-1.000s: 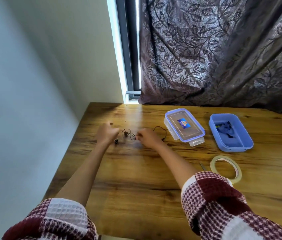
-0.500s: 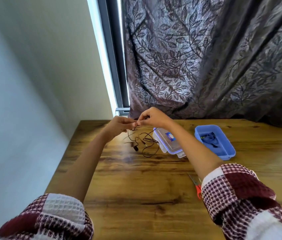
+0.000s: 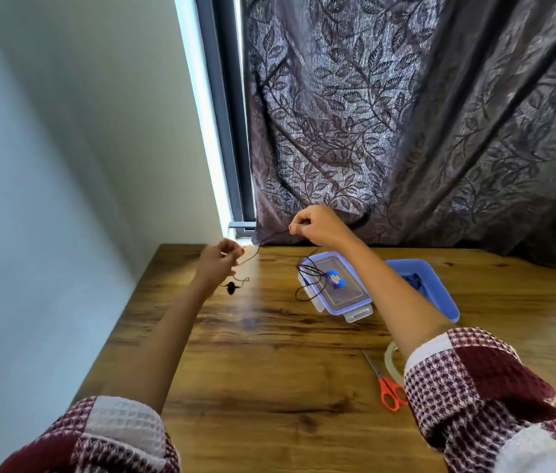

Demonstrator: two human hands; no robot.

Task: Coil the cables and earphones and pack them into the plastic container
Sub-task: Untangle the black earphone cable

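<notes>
Thin black earphones (image 3: 255, 253) stretch in the air between my two hands above the wooden table (image 3: 269, 363). My left hand (image 3: 219, 264) pinches one end, and an earbud (image 3: 231, 287) dangles just below it. My right hand (image 3: 317, 225) is raised higher and pinches the wire; the rest of the cord (image 3: 309, 279) hangs down in loops over the clear lid (image 3: 338, 285) with a blue rim. The blue plastic container (image 3: 440, 295) stands to the right of the lid, partly hidden by my right forearm, with a dark cable (image 3: 414, 279) inside.
Orange-handled scissors (image 3: 385, 384) lie near the table's front right, beside a roll of clear tape (image 3: 393, 361) half hidden by my right sleeve. A dark leaf-patterned curtain (image 3: 406, 131) hangs behind the table. A wall (image 3: 65, 165) stands along the left edge.
Both hands lifted the earphones off the table, then drew apart: the left went down and left, the right stayed high. The wire now stretches between them. The view tilted upward.
</notes>
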